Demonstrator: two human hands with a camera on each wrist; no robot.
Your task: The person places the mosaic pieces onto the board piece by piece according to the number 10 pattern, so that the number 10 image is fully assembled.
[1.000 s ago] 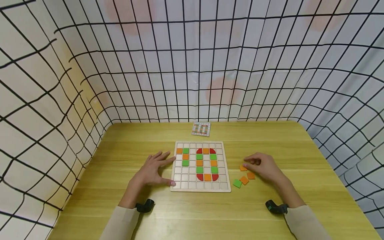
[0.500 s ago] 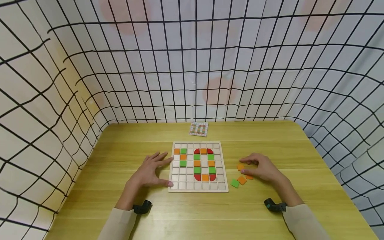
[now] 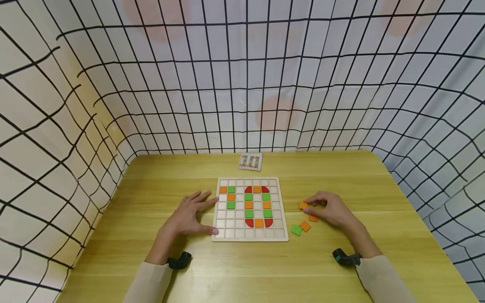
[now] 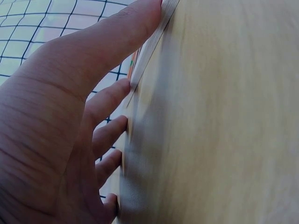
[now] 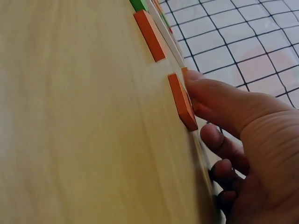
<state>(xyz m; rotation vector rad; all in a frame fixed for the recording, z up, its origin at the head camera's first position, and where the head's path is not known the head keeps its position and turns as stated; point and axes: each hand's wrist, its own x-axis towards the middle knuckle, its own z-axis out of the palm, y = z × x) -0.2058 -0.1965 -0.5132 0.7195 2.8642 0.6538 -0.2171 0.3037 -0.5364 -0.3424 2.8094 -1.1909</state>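
Observation:
In the head view a pale wooden grid board [image 3: 223, 227] lies on the table, bearing orange, green and red pieces. My left hand [image 3: 191, 213] spreads at its left side, thumb and index fingertip at the board's edge; in the left wrist view the thumb [image 4: 117, 25] touches that edge. To the right of the board, my right hand [image 3: 329, 207] pinches an orange square tile [image 3: 303, 205] between thumb and index finger. Near it lie another orange tile [image 3: 313, 218], a further orange tile [image 3: 305, 226] and a green tile [image 3: 296, 229]. In the right wrist view my thumb partly hides the pinched tile.
A small printed card [image 3: 250, 161] with a coloured grid pattern lies behind the board. The wooden table [image 3: 242, 269] runs back to a white curtain [image 3: 212, 105] with black grid lines, which also stands at both sides.
My right thumb and index finger have closed on the orange tile, which has shifted slightly away from me. My left hand stays at the board's edge. The head view has shifted slightly.

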